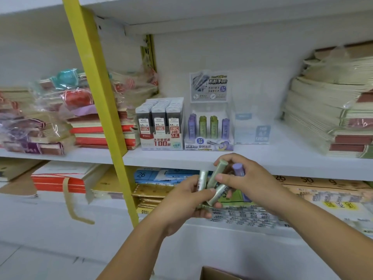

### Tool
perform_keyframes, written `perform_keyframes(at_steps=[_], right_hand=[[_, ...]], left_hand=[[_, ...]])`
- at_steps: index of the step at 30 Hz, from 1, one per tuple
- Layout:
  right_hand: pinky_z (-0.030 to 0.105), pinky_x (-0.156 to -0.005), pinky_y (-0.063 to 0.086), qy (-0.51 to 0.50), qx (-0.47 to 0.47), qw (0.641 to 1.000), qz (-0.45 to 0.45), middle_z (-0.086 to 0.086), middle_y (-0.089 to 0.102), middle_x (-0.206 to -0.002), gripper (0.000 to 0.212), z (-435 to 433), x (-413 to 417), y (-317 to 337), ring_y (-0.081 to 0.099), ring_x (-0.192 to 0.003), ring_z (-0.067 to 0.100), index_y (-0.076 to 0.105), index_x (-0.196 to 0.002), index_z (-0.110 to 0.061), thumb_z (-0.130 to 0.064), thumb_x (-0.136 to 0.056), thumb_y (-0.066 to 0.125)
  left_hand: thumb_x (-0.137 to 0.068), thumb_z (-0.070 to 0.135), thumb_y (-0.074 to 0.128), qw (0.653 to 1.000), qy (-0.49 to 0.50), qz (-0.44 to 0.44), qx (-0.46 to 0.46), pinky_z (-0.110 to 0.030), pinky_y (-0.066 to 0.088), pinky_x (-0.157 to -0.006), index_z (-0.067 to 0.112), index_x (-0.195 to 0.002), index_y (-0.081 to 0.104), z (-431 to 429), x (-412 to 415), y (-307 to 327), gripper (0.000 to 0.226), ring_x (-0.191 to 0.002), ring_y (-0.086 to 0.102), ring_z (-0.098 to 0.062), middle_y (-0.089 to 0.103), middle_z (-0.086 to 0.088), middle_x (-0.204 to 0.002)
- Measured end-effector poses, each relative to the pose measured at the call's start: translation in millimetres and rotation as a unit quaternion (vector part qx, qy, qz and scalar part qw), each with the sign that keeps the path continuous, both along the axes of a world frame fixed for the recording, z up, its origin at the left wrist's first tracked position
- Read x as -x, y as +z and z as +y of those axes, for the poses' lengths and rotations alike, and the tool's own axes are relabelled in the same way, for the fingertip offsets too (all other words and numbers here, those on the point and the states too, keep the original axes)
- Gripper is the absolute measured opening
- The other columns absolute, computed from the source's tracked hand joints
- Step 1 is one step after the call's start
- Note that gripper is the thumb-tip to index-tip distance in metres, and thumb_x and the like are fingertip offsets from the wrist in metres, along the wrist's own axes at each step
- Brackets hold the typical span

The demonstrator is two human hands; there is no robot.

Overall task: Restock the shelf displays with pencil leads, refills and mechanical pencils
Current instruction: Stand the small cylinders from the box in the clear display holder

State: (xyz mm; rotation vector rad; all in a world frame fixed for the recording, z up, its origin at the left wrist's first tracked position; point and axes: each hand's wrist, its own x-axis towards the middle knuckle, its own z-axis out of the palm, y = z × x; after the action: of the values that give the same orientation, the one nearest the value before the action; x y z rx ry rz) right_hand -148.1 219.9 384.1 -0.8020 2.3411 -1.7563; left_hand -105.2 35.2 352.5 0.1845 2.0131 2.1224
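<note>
My left hand [189, 201] grips green lead tubes [217, 194] in front of the lower shelf. My right hand [244, 180] holds a green tube [219, 168] between fingers and thumb, and a purple tube [238, 168] lies against its palm. Both hands touch at the tubes, just below the middle shelf's front edge [181, 159]. On that shelf stands a clear display box [209, 143] with purple and green tubes [207, 124] upright in it. To its left sits a 0.5 HB lead display [160, 126], packed full.
A clear empty stand [252, 130] sits right of the tube display. Notebook stacks fill the shelf's left [96, 130] and right [331, 118]. A yellow post [105, 110] crosses diagonally at left. Paper packs [248, 215] lie on the lower shelf. A cardboard box corner [214, 274] shows at the bottom.
</note>
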Motion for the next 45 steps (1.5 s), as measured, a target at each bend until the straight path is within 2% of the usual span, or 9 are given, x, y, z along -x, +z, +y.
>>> perform_keyframes(at_steps=[10,14,17,21,26,30,35,38,45], right_hand=[[0.043,-0.083,0.058,-0.025,0.023,0.999,-0.008,-0.005,0.071,-0.105,0.021,-12,1,9,0.072,-0.084,0.010,0.063,-0.113,-0.036,-0.031,-0.093,0.061],[0.031,-0.050,0.051,-0.048,-0.026,0.997,0.058,-0.004,0.068,-0.076,0.006,-10,2,14,0.064,-0.058,0.010,0.057,-0.089,-0.039,-0.045,-0.089,0.058],[0.024,-0.055,0.039,-0.059,-0.097,0.991,0.071,-0.010,0.049,-0.065,0.029,-9,9,10,0.045,-0.051,0.004,0.048,-0.081,-0.037,-0.061,-0.073,0.061],[0.023,-0.053,0.039,0.020,-0.056,0.998,-0.037,-0.002,0.058,-0.073,0.022,-16,9,9,0.047,-0.056,0.010,0.041,-0.088,-0.036,-0.044,-0.071,0.051],[0.021,-0.053,0.044,0.029,-0.008,0.999,0.025,-0.004,0.070,-0.083,0.009,-14,7,8,0.055,-0.058,0.010,0.054,-0.106,-0.024,-0.024,-0.097,0.056],[0.011,-0.050,0.039,-0.037,0.004,0.997,0.063,-0.008,0.066,-0.084,0.022,-10,7,12,0.052,-0.055,-0.001,0.068,-0.100,-0.048,-0.032,-0.086,0.069],[0.012,-0.061,0.044,-0.018,-0.070,0.994,0.077,-0.031,0.052,-0.088,0.044,-8,9,16,0.055,-0.069,-0.003,0.057,-0.106,-0.065,-0.022,-0.096,0.053],[0.015,-0.066,0.046,-0.016,-0.055,0.997,0.061,-0.027,0.050,-0.082,0.049,-2,10,19,0.054,-0.064,-0.001,0.055,-0.113,-0.056,-0.010,-0.098,0.045],[0.018,-0.066,0.053,-0.126,0.182,0.973,0.071,0.004,0.074,-0.094,0.025,21,26,52,0.072,-0.077,0.017,0.057,-0.101,-0.012,0.001,-0.082,0.068]], left_hand=[[-0.097,0.022,0.061,0.996,0.079,0.035,0.005,-0.022,0.054,-0.063,0.014,-0.115,0.066,-10,-2,5,0.020,-0.081,0.069,-0.010,0.070,-0.003,-0.095],[-0.097,0.023,0.061,0.990,0.122,0.046,-0.061,-0.020,0.053,-0.062,0.011,-0.113,0.065,-16,-1,9,0.020,-0.073,0.067,-0.008,0.070,-0.005,-0.088],[-0.096,0.025,0.061,0.985,0.137,0.047,-0.095,-0.021,0.053,-0.060,0.009,-0.112,0.065,-16,0,12,0.023,-0.072,0.066,-0.009,0.072,-0.004,-0.083],[-0.096,0.024,0.061,0.982,0.147,0.053,-0.108,-0.021,0.054,-0.059,0.011,-0.111,0.066,-14,0,15,0.020,-0.078,0.069,-0.010,0.075,-0.002,-0.087],[-0.096,0.025,0.060,0.980,0.145,0.060,-0.125,-0.020,0.054,-0.061,0.011,-0.113,0.067,-12,1,21,0.023,-0.080,0.070,-0.009,0.076,-0.005,-0.092],[-0.082,0.036,0.066,0.976,0.142,0.074,-0.146,-0.020,0.053,-0.061,0.012,-0.116,0.068,-8,4,27,0.042,-0.080,0.069,-0.009,0.076,-0.006,-0.094],[-0.079,0.036,0.067,0.975,0.137,0.085,-0.156,-0.020,0.053,-0.061,0.014,-0.114,0.067,-1,13,31,0.042,-0.080,0.070,-0.010,0.073,-0.006,-0.086],[-0.079,0.035,0.066,0.971,0.149,0.090,-0.163,-0.020,0.053,-0.060,0.013,-0.113,0.066,3,22,35,0.040,-0.075,0.068,-0.009,0.072,-0.004,-0.083],[-0.090,0.027,0.063,0.967,0.148,0.128,-0.162,-0.020,0.052,-0.057,0.017,-0.116,0.065,11,39,44,0.028,-0.076,0.068,-0.009,0.075,-0.002,-0.090]])
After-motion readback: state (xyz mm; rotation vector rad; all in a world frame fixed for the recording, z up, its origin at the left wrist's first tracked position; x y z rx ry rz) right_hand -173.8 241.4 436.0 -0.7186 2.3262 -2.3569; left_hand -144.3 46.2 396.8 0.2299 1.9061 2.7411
